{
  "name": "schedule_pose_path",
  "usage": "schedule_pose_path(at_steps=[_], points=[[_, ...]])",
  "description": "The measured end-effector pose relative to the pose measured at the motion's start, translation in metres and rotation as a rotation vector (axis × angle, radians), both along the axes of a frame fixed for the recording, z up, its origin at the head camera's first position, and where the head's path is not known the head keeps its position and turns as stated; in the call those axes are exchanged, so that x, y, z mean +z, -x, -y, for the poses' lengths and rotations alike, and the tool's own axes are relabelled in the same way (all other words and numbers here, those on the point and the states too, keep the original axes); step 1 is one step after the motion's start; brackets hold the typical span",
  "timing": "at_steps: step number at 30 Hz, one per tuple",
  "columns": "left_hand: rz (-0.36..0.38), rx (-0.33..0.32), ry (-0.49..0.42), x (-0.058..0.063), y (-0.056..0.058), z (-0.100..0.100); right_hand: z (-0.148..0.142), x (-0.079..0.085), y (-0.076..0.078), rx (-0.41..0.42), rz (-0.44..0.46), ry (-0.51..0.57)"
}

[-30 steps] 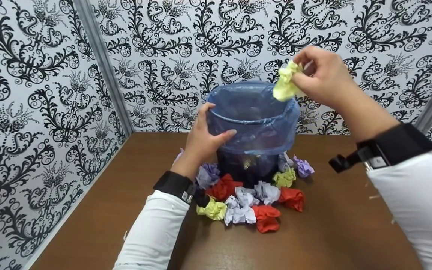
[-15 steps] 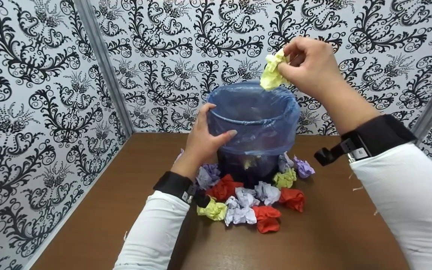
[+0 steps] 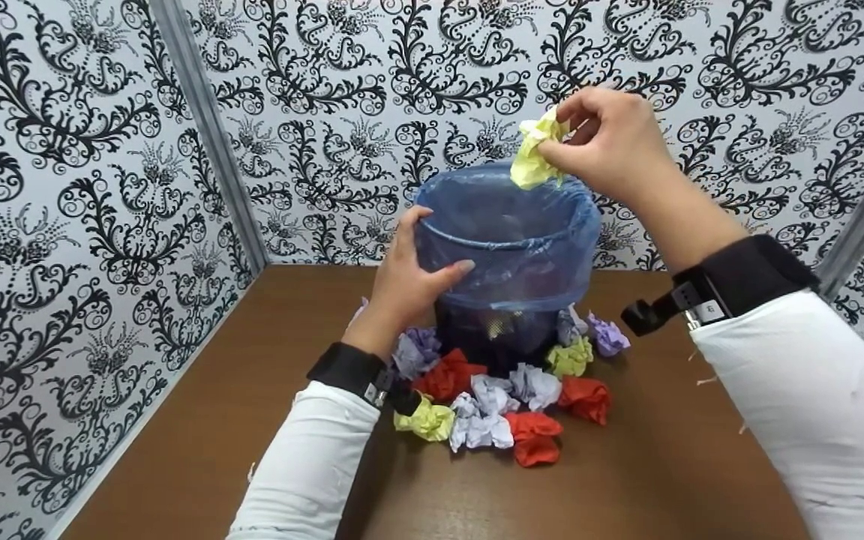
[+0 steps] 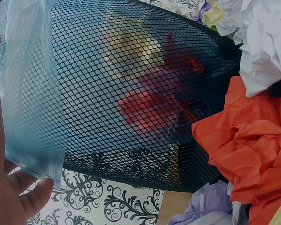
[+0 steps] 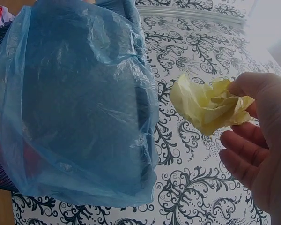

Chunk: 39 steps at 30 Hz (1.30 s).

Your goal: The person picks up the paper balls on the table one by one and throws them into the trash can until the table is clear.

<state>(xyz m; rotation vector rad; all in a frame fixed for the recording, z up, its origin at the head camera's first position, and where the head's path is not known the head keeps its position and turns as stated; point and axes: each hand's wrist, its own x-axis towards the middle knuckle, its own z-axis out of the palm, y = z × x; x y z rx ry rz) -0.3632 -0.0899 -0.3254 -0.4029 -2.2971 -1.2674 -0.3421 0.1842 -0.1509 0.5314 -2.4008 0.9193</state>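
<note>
A black mesh wastebasket, lined with a blue plastic bag folded over its rim, stands on the brown table. My left hand grips its upper left side, thumb outside on the bag and fingers around the far side. Above the opening, my right hand pinches a crumpled yellow paper ball between thumb and fingers. The right wrist view shows this yellow paper apart from the bag. Through the mesh in the left wrist view, red paper and pale yellow paper lie inside the basket.
Several crumpled balls surround the base: red, yellow, greyish white and purple. The table's bare wood extends left and in front. Patterned wall panels stand behind and at the left.
My right hand has carried the yellow paper ball left over the basket's opening, rising and then dipping slightly. The left hand and basket have stayed in place.
</note>
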Motion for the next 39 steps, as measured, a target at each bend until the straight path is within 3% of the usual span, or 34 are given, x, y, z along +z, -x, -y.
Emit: schedule_pose_path(at_steps=[14, 24, 30, 39], points=[[-0.03, 0.042, 0.048, -0.002, 0.002, 0.0, -0.002, -0.004, -0.002, 0.011, 0.045, -0.031], [-0.013, 0.027, 0.034, -0.002, 0.003, 0.001, -0.035, -0.024, 0.007, -0.026, 0.097, -0.045], [-0.013, 0.024, 0.029, -0.002, 0.003, 0.001, -0.066, -0.062, 0.017, -0.045, 0.151, -0.019], [-0.029, 0.009, 0.025, -0.002, 0.003, 0.0, -0.109, -0.16, 0.037, -0.047, 0.284, -0.007]])
